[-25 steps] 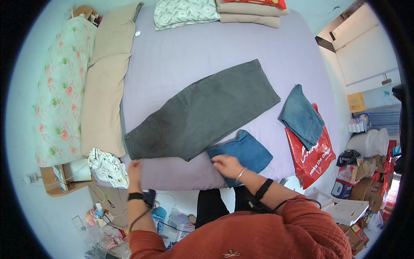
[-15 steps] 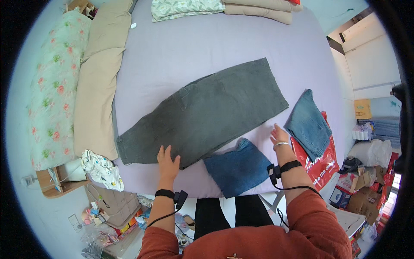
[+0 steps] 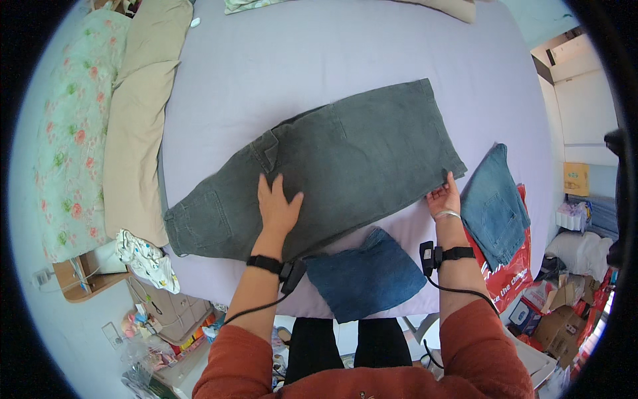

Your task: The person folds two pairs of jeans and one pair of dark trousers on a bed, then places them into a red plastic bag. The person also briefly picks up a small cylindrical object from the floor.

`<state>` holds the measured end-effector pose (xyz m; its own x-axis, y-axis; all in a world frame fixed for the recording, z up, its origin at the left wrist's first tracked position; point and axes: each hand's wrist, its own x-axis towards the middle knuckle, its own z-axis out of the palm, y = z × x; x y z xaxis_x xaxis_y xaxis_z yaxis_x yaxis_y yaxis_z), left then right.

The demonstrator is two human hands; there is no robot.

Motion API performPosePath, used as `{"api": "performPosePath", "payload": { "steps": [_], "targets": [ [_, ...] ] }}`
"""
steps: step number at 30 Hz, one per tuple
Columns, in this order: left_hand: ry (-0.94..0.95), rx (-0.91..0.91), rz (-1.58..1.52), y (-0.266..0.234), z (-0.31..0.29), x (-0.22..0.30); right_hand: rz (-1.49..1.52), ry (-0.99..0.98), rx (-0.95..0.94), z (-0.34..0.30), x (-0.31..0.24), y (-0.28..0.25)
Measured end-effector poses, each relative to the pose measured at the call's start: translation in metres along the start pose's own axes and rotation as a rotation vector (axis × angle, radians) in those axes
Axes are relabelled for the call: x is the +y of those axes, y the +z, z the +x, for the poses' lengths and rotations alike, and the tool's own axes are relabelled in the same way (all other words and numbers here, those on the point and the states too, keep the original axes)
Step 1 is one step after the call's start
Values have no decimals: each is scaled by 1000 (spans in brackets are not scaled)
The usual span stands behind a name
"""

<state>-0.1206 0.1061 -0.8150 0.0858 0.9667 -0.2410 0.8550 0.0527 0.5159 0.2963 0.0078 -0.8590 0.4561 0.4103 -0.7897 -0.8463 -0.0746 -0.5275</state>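
Dark grey trousers [image 3: 362, 149] lie folded lengthwise across the bed, waist at the left and leg hems at the right. Flat on their middle, below a pocket flap, rests my left hand [image 3: 278, 205], its fingers spread. My right hand [image 3: 444, 198] is at the near corner of the hem, palm turned up and fingers curled at the cloth's edge; the part of the fingers under the fabric is hidden. Between my forearms lies a folded pair of dark blue jeans [image 3: 365, 276]. Lighter blue folded jeans [image 3: 495, 206] are just right of my right hand.
Under the lighter jeans is a red plastic bag [image 3: 508, 282]. Beige pillows [image 3: 136, 149] and a floral bolster [image 3: 76, 139] line the left side of the lilac bed sheet [image 3: 279, 66]. A white patterned cloth [image 3: 146, 259] hangs at the near left edge. Boxes [image 3: 561, 332] crowd the right side.
Both hands have moved forward: the left further up onto the grey trousers, the right to their hem corner. The pocket flap has shifted and stands out more. The view has shifted slightly.
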Motion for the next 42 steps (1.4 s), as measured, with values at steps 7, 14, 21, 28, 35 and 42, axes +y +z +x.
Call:
{"api": "performPosePath", "payload": {
  "steps": [7, 14, 21, 28, 35, 42],
  "targets": [
    [21, -255, 332, 27, 77, 61, -33, -158, -94, -27, -6, 43],
    [57, -305, -132, 10, 80, 35, -994, -855, -484, -142, 41, 109],
    [-371, -349, -2021, -22, -14, -11, -1553, -858, -1115, -183, 111, 114],
    [-542, -256, -1130, 13, -24, -16, -1489, -889, -686, -154, 109, 69],
    [-366, -94, -1134, 6, 15, 49, -1385, -933, -318, -144, 108, 70],
    [-215, 279, -1007, -38, -52, 9, -1265, -1045, -384, -149, 103, 82]
  ]
}}
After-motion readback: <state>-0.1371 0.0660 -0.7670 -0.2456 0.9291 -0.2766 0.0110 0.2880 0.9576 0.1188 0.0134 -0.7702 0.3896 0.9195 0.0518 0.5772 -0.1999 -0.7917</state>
